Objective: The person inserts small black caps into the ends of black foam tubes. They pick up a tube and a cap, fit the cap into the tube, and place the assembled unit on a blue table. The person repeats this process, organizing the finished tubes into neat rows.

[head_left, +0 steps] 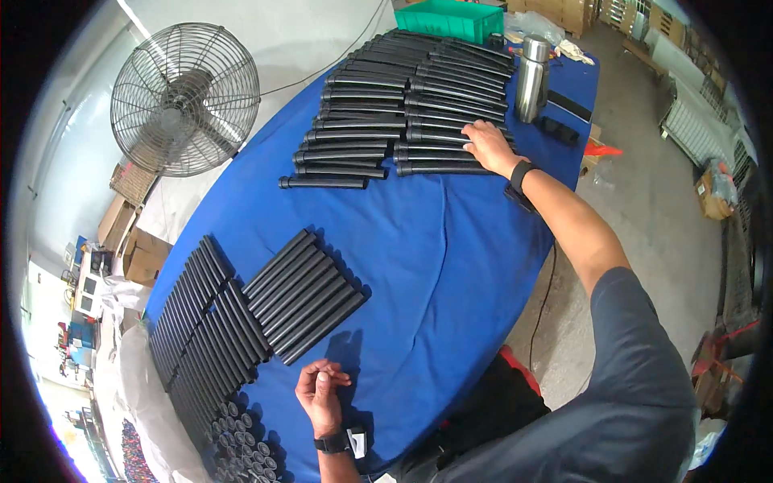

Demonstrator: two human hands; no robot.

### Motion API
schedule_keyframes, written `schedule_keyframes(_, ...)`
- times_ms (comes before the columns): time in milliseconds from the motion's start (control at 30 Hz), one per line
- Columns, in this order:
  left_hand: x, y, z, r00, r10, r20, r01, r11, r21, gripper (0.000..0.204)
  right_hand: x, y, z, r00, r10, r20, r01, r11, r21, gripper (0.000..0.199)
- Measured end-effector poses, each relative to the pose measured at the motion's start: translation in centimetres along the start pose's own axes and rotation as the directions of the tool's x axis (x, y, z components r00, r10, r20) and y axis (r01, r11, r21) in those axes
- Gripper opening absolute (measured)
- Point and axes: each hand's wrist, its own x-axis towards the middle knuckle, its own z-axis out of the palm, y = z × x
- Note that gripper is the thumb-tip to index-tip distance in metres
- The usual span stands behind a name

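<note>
At the far right of the blue-covered table [403, 266], my right hand [487, 145] reaches over a row of black tubes [439, 169]. Its fingers are bent round a black tube [435, 135] near the front of that row. My left hand [320, 390] hovers at the near side with its fingers curled in and the thumb against them; nothing shows in it. Just beyond the left hand lies a slanted batch of black tubes [304, 298], side by side. A second column of capped black tubes [345, 145] lies left of the right-hand row.
More black tubes [217, 338] lie at the left edge, with several round black end pieces [241, 443] nearer me. A steel flask [532, 80] stands at the far right, a green crate [448, 20] at the back. A caged fan [185, 101] stands beyond the left edge.
</note>
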Motion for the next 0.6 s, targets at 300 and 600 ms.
schedule_keyframes(300, -0.1, 0.0, 0.4, 1.000, -0.017, -0.017, 0.017, 1.000, 0.000, 0.028, 0.1, -0.6, -0.8, 0.995, -0.027, -0.095, 0.019, 0.996, -0.085, 0.026)
schedule_keyframes(600, -0.1, 1.0, 0.9, 0.989, -0.100, -0.110, 0.107, 0.993, 0.055, 0.017, 0.9, -3.0, -1.9, 0.970, -0.083, -0.229, 0.075, 0.996, -0.040, 0.023)
